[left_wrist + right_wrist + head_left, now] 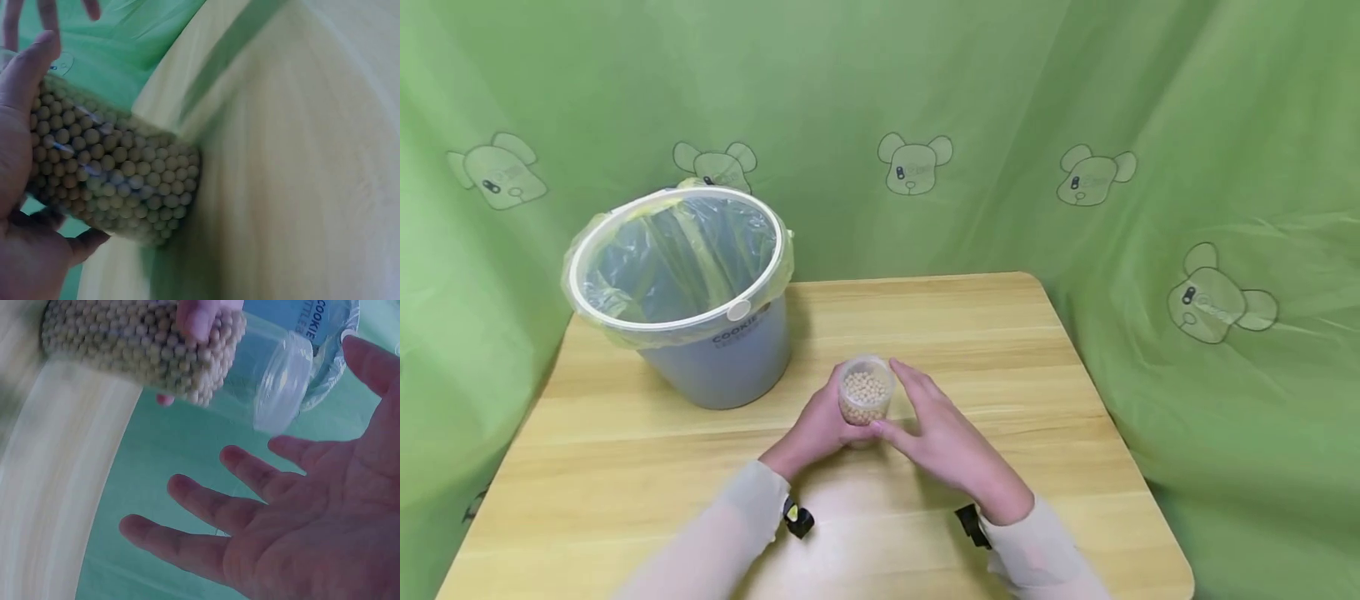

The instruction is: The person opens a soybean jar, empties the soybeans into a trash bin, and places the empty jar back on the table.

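A clear plastic jar (865, 393) of small round beige beans stands near the middle of the table. My left hand (817, 425) grips it around the side, the thumb along the near face. In the left wrist view the beans (119, 162) show through the wall, and the jar's base is close over the tabletop. My right hand (951, 437) is by the jar's upper right, its fingers spread. The right wrist view shows these fingers (206, 509) straight and apart beside the translucent top (284, 384) of the jar, with bare space between the beans and the top.
A large grey-blue bucket (722, 367) lined with a thin yellowish bag (692, 250) stands at the table's back left, its white rim above the table. Green curtains (820, 100) with bear-head prints surround the light wooden table (985, 333) at the back and sides.
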Action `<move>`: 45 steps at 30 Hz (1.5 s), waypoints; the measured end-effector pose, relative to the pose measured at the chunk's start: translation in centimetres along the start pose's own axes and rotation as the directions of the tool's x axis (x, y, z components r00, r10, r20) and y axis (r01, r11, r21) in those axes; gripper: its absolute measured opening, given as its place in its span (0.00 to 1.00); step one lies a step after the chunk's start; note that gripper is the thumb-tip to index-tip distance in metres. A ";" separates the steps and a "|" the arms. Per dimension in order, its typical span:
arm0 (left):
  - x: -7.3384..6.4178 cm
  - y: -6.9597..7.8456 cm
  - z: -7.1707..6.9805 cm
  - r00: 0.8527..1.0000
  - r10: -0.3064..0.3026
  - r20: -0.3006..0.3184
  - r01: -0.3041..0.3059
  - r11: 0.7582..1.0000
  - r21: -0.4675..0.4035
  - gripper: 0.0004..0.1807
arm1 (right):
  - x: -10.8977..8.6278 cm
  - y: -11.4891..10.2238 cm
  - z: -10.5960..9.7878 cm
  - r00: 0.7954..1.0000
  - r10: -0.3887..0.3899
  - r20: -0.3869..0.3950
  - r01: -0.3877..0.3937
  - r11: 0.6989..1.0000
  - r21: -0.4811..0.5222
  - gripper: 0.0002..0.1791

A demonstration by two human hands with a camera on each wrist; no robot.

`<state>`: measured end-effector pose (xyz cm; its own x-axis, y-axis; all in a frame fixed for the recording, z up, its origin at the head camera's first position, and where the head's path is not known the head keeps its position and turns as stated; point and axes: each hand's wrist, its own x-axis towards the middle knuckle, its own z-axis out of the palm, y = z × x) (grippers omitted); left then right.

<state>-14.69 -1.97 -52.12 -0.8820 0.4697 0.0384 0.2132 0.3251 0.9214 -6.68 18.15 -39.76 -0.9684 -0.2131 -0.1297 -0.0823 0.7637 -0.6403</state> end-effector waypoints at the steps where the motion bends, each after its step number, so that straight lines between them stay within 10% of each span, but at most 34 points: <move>1: -0.1 -0.1 0.2 1.000 0.004 -0.008 -0.004 1.000 -0.001 0.61 | 0.2 -0.1 0.3 1.000 0.007 0.003 -0.008 1.000 0.009 0.52; 14: -1.3 2.0 -0.4 0.993 0.055 -0.100 -0.037 0.984 0.175 0.52 | 2.1 -2.5 0.3 0.993 0.005 -0.120 -0.026 0.984 -0.174 0.46; 26: -3.4 6.5 -0.8 0.973 0.136 -0.188 -0.045 0.906 0.421 0.52 | 3.3 -4.5 -0.4 0.977 -0.104 -0.188 0.000 0.876 -0.483 0.35; 39: -3.8 7.6 -1.9 0.964 0.217 -0.153 -0.123 0.876 0.467 0.47 | 4.0 -3.2 -0.2 0.849 -0.434 -0.303 0.259 0.840 -0.477 0.21; 45: -3.8 7.4 -2.8 0.968 0.247 -0.043 -0.200 0.862 0.466 0.45 | 4.2 -1.8 -0.6 0.783 -0.598 -0.173 0.460 0.743 -0.485 0.26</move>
<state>-10.95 -3.64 -44.36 -0.8190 0.5000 0.2816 0.5557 0.5687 0.6064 -10.73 16.26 -38.67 -0.7496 -0.5181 0.4119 -0.6214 0.7653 -0.1681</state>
